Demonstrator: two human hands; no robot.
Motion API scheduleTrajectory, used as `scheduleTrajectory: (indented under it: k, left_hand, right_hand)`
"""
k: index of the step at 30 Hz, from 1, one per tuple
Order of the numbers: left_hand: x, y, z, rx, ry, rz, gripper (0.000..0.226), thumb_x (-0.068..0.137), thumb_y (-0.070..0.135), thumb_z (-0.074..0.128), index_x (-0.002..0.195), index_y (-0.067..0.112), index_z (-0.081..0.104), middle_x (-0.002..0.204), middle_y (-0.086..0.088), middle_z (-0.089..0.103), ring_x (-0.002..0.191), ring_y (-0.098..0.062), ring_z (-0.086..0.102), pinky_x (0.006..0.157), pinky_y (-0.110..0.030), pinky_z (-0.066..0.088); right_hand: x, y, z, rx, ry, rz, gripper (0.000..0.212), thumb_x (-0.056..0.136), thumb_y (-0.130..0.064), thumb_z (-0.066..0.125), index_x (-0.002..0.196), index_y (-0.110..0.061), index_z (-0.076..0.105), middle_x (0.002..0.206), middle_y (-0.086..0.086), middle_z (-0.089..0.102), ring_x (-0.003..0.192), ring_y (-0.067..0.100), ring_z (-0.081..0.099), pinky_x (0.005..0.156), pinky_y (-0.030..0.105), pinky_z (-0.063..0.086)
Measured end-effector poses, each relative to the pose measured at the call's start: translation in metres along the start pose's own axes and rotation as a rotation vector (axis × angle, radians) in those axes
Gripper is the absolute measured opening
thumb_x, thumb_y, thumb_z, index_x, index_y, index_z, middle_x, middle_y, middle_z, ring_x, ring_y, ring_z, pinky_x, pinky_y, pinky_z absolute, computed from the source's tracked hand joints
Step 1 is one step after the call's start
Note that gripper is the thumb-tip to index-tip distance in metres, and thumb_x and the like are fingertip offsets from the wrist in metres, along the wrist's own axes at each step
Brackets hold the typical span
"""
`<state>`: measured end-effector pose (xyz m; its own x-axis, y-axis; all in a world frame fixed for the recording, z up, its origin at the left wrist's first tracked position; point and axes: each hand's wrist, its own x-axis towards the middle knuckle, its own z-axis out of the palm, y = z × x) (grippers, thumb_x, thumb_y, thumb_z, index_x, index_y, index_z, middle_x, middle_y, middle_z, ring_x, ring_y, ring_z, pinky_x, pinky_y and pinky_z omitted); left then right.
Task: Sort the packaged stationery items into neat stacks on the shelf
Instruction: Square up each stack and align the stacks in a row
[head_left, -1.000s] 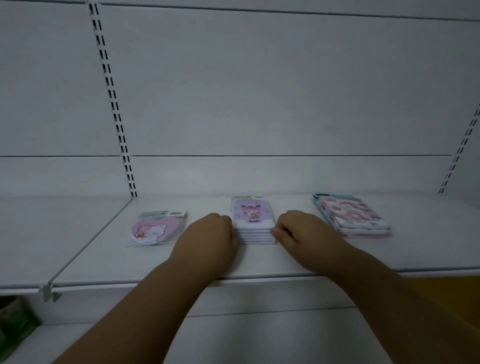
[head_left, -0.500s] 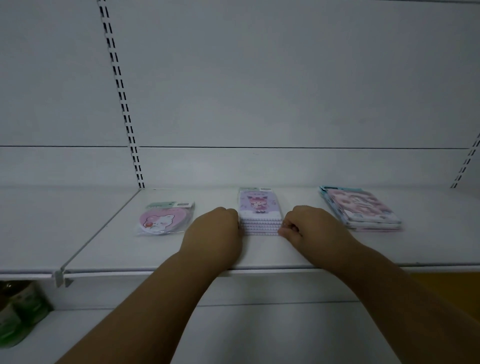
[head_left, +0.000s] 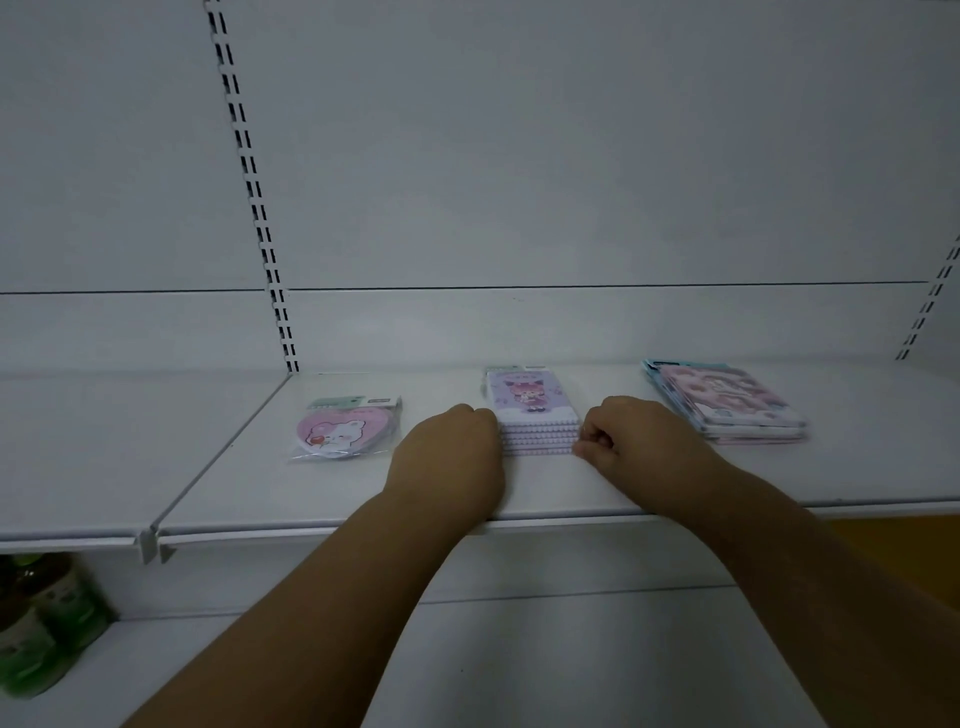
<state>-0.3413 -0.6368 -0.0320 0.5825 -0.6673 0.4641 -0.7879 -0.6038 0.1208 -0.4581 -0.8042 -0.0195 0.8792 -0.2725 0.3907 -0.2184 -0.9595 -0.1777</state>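
Observation:
A stack of purple packaged notebooks (head_left: 531, 410) with a cartoon girl on top lies mid-shelf. My left hand (head_left: 451, 457) is curled into a fist, with its knuckles against the stack's left side. My right hand (head_left: 641, 439) is curled too, and its thumb and bent fingers touch the stack's front right corner. A pink heart-shaped pack (head_left: 340, 430) in clear wrap lies to the left. To the right sits a fanned stack of pink and blue packs (head_left: 727, 402). All rest on the white shelf (head_left: 571, 488).
A slotted upright (head_left: 254, 208) runs up the white back panel, and another stands at the far right (head_left: 930, 301). Green bottles (head_left: 36, 623) stand on the lower shelf at the left. A shelf joint with a bracket (head_left: 150, 543) lies left of the packs.
Both hands stay pressed against the sides of the purple stack. The view has shifted slightly, so the shelf and packs sit a little higher and to the right.

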Motion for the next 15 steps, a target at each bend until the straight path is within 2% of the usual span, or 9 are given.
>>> scheduleTrajectory:
  k: [4, 10, 15]
  left_hand:
    - [0.004, 0.000, 0.001, -0.007, -0.014, -0.002, 0.014, 0.090, 0.020, 0.051, 0.077, 0.021, 0.045, 0.071, 0.005, 0.039, 0.065, -0.016, 0.046, 0.059, -0.028, 0.036]
    - [0.005, 0.000, 0.001, 0.014, -0.045, -0.008, 0.015, 0.092, 0.021, 0.049, 0.078, 0.021, 0.047, 0.068, 0.005, 0.040, 0.063, -0.014, 0.046, 0.059, -0.027, 0.037]
    - [0.006, -0.003, -0.009, -0.073, -0.072, -0.063, 0.021, 0.093, 0.035, 0.049, 0.078, 0.020, 0.053, 0.073, 0.004, 0.052, 0.060, -0.007, 0.045, 0.050, -0.024, 0.030]
  right_hand:
    - [0.000, -0.002, -0.001, 0.006, 0.008, -0.003, 0.018, 0.090, -0.032, 0.060, 0.082, -0.016, 0.066, 0.075, -0.005, 0.051, 0.071, 0.010, 0.046, 0.056, 0.019, 0.025]
    - [-0.001, -0.002, -0.002, 0.009, 0.000, -0.010, 0.019, 0.091, -0.031, 0.058, 0.085, -0.014, 0.067, 0.078, -0.003, 0.054, 0.073, 0.013, 0.048, 0.064, 0.025, 0.029]
    - [-0.002, 0.004, -0.013, 0.126, -0.017, 0.003, 0.023, 0.087, -0.038, 0.063, 0.078, -0.017, 0.064, 0.074, -0.004, 0.059, 0.070, 0.013, 0.053, 0.060, 0.025, 0.036]
